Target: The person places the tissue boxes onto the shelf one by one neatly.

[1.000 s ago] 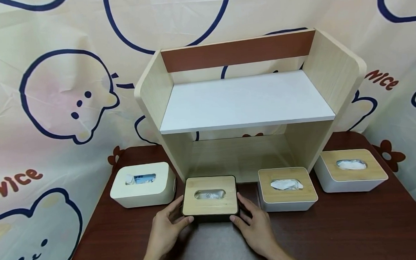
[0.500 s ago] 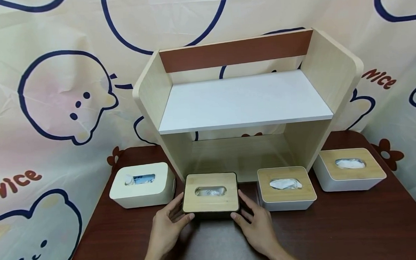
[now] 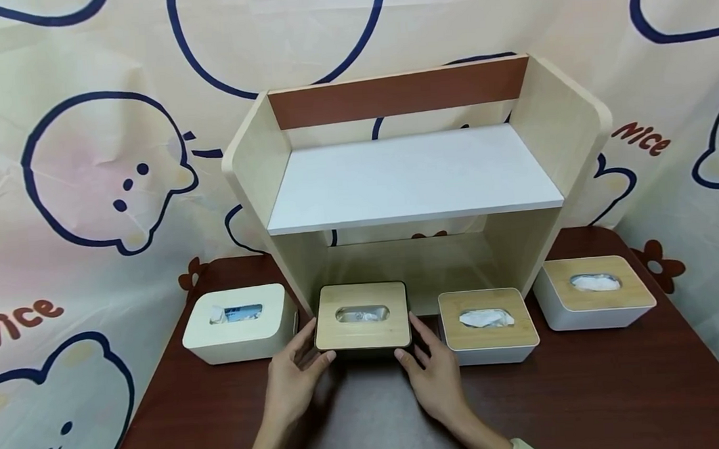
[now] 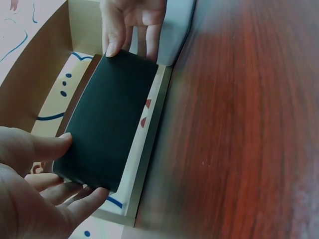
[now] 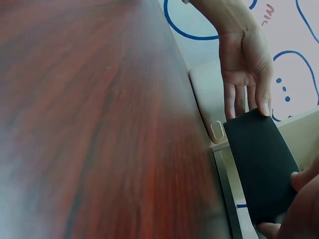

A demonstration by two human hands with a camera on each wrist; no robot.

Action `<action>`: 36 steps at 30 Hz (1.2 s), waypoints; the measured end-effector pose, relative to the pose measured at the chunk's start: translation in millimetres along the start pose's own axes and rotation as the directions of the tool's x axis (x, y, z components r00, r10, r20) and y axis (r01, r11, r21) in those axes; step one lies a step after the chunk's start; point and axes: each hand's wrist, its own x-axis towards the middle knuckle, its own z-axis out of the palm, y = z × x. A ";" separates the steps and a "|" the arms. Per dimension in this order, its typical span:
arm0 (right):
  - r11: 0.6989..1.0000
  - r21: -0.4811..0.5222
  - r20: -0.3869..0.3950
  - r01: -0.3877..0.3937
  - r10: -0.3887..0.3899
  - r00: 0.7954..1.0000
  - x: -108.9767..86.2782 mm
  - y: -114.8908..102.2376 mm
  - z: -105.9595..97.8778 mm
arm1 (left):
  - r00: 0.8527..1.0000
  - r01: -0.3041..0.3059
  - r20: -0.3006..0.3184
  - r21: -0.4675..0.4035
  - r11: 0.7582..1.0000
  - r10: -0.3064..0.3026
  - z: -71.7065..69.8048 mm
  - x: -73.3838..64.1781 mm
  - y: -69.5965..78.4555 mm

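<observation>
Over the counter (image 3: 370,431), the left grip (image 3: 290,387) and right grip (image 3: 435,381) clasp the wood-lidded black tissue box (image 3: 362,334) between them — one at each end, probably to keep it level — at the mouth of the lower compartment (image 3: 410,259) of the shelf unit (image 3: 564,125).

Upper shelf (image 3: 415,177): free room between side panels (image 3: 565,129)
Lower bay (image 3: 441,268): black box (image 3: 362,333) blocks front, left part
Left hand (image 3: 291,384): all-white box (image 3: 239,324) close beside
Right hand (image 3: 436,376): nearer wood-topped white box (image 3: 489,326) close beside
</observation>
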 end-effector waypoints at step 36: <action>0.992 0.120 -0.162 0.047 -0.027 0.986 51.9 14.6 30.2 | 0.977 -0.064 -0.207 -0.102 0.993 0.042 40.2 40.9 -15.1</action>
